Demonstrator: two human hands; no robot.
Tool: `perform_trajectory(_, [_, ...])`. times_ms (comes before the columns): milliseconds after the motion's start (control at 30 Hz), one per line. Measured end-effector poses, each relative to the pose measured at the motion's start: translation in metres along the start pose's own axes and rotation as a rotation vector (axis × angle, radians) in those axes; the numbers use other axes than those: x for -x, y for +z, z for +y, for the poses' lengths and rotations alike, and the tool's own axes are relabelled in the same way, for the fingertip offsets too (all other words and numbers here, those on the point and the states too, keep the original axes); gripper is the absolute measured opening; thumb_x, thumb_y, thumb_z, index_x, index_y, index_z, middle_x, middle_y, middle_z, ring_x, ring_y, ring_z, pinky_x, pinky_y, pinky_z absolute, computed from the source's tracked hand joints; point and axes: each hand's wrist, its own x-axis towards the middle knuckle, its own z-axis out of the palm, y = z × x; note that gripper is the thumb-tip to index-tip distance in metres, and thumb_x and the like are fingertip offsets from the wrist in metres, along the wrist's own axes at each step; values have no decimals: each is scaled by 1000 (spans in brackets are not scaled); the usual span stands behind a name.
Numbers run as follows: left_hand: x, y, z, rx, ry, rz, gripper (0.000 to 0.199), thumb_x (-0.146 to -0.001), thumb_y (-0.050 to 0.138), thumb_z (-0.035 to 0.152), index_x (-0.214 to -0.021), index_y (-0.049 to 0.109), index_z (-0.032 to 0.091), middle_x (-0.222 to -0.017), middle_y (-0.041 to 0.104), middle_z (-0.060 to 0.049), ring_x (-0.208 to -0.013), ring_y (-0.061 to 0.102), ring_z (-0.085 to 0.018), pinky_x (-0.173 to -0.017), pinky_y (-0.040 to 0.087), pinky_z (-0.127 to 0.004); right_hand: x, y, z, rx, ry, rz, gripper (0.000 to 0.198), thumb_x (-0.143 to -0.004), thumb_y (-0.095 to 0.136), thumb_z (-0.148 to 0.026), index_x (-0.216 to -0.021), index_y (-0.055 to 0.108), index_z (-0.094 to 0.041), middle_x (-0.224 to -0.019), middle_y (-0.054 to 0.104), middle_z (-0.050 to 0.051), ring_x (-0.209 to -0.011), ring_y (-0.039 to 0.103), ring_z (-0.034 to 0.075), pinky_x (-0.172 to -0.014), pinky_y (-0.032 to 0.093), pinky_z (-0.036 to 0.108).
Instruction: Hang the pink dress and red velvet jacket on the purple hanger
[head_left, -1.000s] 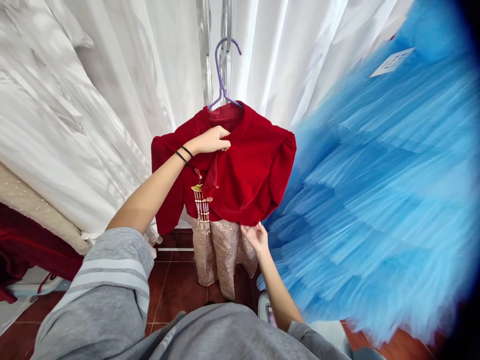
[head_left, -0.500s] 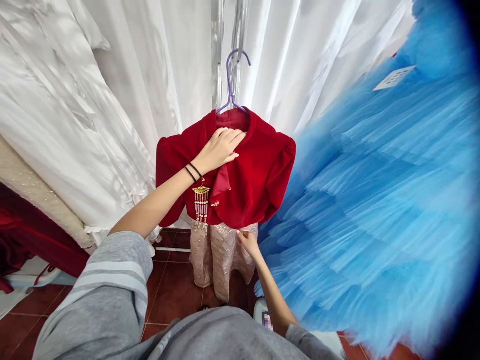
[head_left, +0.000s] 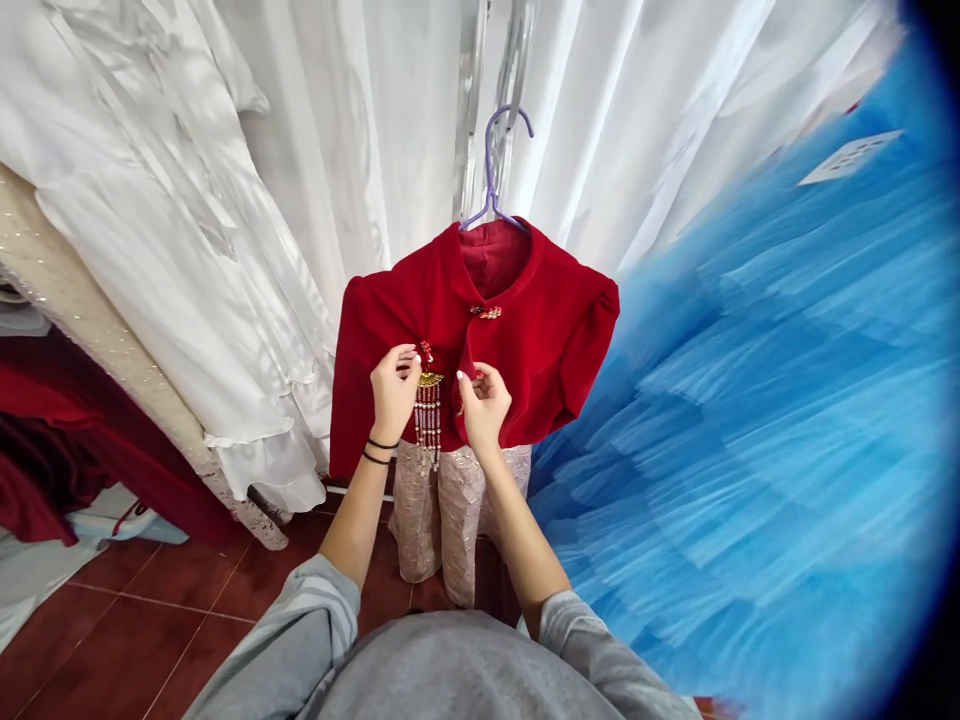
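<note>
A red velvet jacket (head_left: 555,340) hangs on a purple hanger (head_left: 491,165), its collar joined by a gold clasp (head_left: 486,312). Below the clasp the front opening is parted. My right hand (head_left: 486,402) pinches the front edge of the jacket between thumb and fingers. On the other side of the opening, my left hand (head_left: 394,385) has thumb and fingertips together against the jacket front; what they grip is hidden. Right beside them dangles a gold fan-shaped brooch (head_left: 430,380) with beaded tassels. Beneath the jacket hangs a shiny pale pink skirt (head_left: 457,520).
White garments (head_left: 247,300) hang at the left, near a sparkly cream one (head_left: 82,310) and dark red cloth (head_left: 135,450). A large blue tulle dress (head_left: 750,400) fills the right side. A metal rail (head_left: 469,110) stands behind the hanger, above red floor tiles (head_left: 112,650).
My left hand has come down from the collar to beside the brooch. My right hand has risen from the hem to the front edge. The collar clasp now shows joined.
</note>
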Motion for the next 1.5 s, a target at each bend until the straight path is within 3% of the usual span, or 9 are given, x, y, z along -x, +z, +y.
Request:
perform_trajectory(233, [-1, 20, 4, 74, -93, -48, 23, -80, 69, 14, -102, 61, 15, -92, 74, -9, -73, 69, -13, -70, 55, -24, 0, 6, -11, 175, -417, -39, 14, -92, 59, -28, -94, 68, -18, -89, 71, 5, -78, 65, 13, -74, 56, 27])
perform_trajectory(400, [2, 17, 6, 240, -218, -151, 22, -77, 70, 17, -97, 62, 14, -87, 74, -8, -74, 69, -16, -70, 53, -24, 1, 6, -12, 218, -444, -103, 24, -97, 49, -22, -102, 73, -19, -100, 73, 7, -93, 69, 15, -87, 57, 31])
perform_trajectory(600, [-9, 17, -6, 126, -49, -217, 12, -79, 54, 14, -67, 54, 17, -62, 61, -1, -64, 62, -14, -65, 50, -23, -3, 35, -6, 225, -438, -184, 25, -97, 49, -23, -105, 73, -19, -99, 73, 8, -93, 68, 17, -90, 57, 32])
perform_trajectory(767, [-3, 20, -23, 250, -71, -88, 24, -90, 50, 26, -106, 65, 15, -111, 72, -12, -109, 68, -22, -95, 54, -32, -22, 35, -4, 318, -327, -463, 37, -97, 40, -18, -119, 69, -19, -118, 70, 9, -109, 66, 17, -103, 52, 33])
perform_trajectory(833, [0, 23, -24, 241, -75, -59, 30, -88, 56, 27, -115, 62, 15, -118, 71, -15, -110, 69, -22, -96, 55, -33, -29, 24, -14, 385, -376, -553, 39, -98, 38, -18, -124, 68, -18, -122, 68, 10, -113, 64, 19, -105, 51, 35])
perform_trajectory(1000, [-5, 18, -12, 41, -35, -29, 22, -83, 66, 21, -104, 67, 15, -92, 76, -10, -80, 72, -18, -77, 59, -28, -70, -14, -61, 836, -610, -313, 45, -94, 46, -17, -137, 60, -21, -142, 57, 12, -136, 45, 29, -121, 29, 57])
perform_trajectory(1133, [-15, -3, 3, 38, 38, 20, 11, -83, 68, 26, -84, 72, 16, -81, 75, -6, -73, 70, -17, -73, 57, -27, -123, -39, -99, 1058, -744, -456, 31, -97, 46, -20, -116, 70, -20, -111, 70, 8, -123, 51, 27, -124, 10, 64])
perform_trajectory(1333, [-40, -20, 0, 248, -188, -144, 19, -74, 74, 31, -79, 70, 14, -72, 71, -4, -62, 65, -14, -56, 53, -22, -167, -40, -114, 969, -799, -815, 29, -99, 52, -38, -101, 71, -16, -99, 69, 5, -109, 56, 23, -117, 26, 62])
perform_trajectory(1500, [-40, -8, -14, 18, -81, -147, 12, -80, 68, 26, -75, 67, 15, -70, 69, -3, -63, 64, -14, -62, 51, -23, -177, -21, -83, 1012, -742, -701, 29, -98, 50, -33, -100, 70, -13, -99, 68, 10, -112, 57, 27, -119, 20, 65])
